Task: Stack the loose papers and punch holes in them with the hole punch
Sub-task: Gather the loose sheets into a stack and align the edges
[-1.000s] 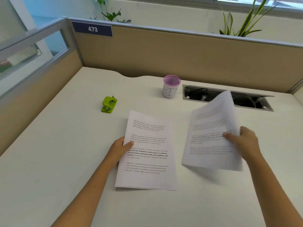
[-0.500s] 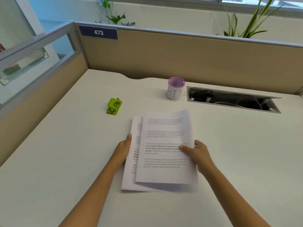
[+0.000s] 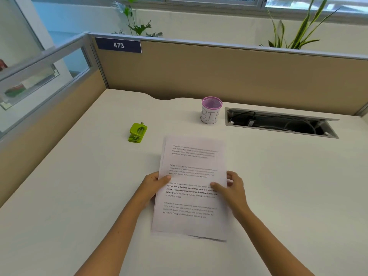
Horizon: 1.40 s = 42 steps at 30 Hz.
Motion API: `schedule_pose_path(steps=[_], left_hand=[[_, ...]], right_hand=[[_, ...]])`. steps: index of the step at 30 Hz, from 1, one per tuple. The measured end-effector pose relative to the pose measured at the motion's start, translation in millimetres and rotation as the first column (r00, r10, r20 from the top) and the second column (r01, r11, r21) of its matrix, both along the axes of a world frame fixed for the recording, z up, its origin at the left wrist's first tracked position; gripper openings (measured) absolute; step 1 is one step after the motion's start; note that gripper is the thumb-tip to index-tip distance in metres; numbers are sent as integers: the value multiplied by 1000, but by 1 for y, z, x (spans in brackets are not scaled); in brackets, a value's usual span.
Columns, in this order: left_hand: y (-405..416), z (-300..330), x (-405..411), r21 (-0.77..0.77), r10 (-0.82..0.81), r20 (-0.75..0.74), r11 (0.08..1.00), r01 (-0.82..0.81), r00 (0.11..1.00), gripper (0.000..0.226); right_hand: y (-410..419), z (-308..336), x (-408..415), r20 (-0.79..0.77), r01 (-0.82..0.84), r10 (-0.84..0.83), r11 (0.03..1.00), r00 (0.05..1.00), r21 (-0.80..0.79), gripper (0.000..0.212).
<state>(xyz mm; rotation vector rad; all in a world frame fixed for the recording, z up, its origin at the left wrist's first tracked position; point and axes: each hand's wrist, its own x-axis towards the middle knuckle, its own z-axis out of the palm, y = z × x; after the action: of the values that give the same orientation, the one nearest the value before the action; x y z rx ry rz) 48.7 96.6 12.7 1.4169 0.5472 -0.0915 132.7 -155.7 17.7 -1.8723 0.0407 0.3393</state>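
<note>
A stack of printed white papers [image 3: 192, 176] lies in the middle of the pale desk [image 3: 79, 196]. My left hand [image 3: 152, 186] grips the stack's left edge, thumb on top. My right hand [image 3: 232, 189] grips the right edge, thumb lying across the text. The sheets sit almost flush, with a thin sliver of a lower sheet showing along the left and bottom edges. The green hole punch [image 3: 137, 132] stands on the desk to the upper left of the papers, apart from both hands.
A pink-rimmed cup marked "BIN" [image 3: 211, 113] stands behind the papers. To its right is an open cable slot [image 3: 278, 123] in the desk. Tan partition walls [image 3: 219, 76] close off the back and left sides.
My right hand carried the loose sheet leftward and laid it on the sheet under my left hand. Both hands now hold the stack's side edges, and the sheets sit almost flush.
</note>
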Motion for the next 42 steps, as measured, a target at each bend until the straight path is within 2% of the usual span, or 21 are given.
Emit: schedule_pose_path(steps=[2,3,5,7,10,12,14,16,20,23,28,31,35,37,39,42], left_hand=[[-4,11,3,-97,-24,39,995,27,999,27],[-7,18,5,-116,-43,60,992,50,997,29],[-12,35,12,-98,-102,122,989,114,987,29],[-18,54,21,-23,-143,196,988,150,970,22],[-32,83,35,104,-146,321,988,119,936,22],[-44,99,42,144,-142,394,985,92,908,22],[-54,107,46,154,-127,437,986,65,891,23],[-62,104,46,166,-118,443,985,48,889,21],[-72,83,39,181,-107,386,983,38,916,17],[-71,80,37,181,-72,350,983,8,934,17],[-66,87,41,153,-91,379,988,35,921,15],[-64,81,39,151,-98,379,988,43,920,16],[-63,75,35,221,-67,331,975,-8,941,19],[-55,84,38,290,-39,367,954,-74,930,40],[-44,100,41,401,-28,444,900,-170,895,78],[-30,137,46,636,-90,510,710,-304,856,106]], right_hand=[[-11,9,8,-164,6,44,955,986,296,72],[-17,16,12,-231,-13,118,911,966,413,68],[-25,36,16,-228,-95,234,864,945,494,53],[-28,57,18,-125,-143,226,871,966,470,39],[-24,87,17,166,-161,104,911,981,379,17],[-20,104,14,322,-128,8,927,947,352,10],[-17,110,10,400,-87,-58,938,915,336,12],[-18,104,6,398,-42,-100,942,912,333,14],[-27,73,-4,276,52,-131,960,952,277,13],[-26,64,-5,244,60,-119,969,962,239,16],[-24,74,0,276,22,-96,966,956,257,19],[-24,69,0,220,16,-77,963,972,269,17],[-28,59,-6,213,57,-109,970,971,236,11],[-34,69,-2,283,57,-116,976,952,209,12],[-43,87,9,398,49,-83,994,914,95,11],[-54,127,26,563,7,101,982,820,-187,12]])
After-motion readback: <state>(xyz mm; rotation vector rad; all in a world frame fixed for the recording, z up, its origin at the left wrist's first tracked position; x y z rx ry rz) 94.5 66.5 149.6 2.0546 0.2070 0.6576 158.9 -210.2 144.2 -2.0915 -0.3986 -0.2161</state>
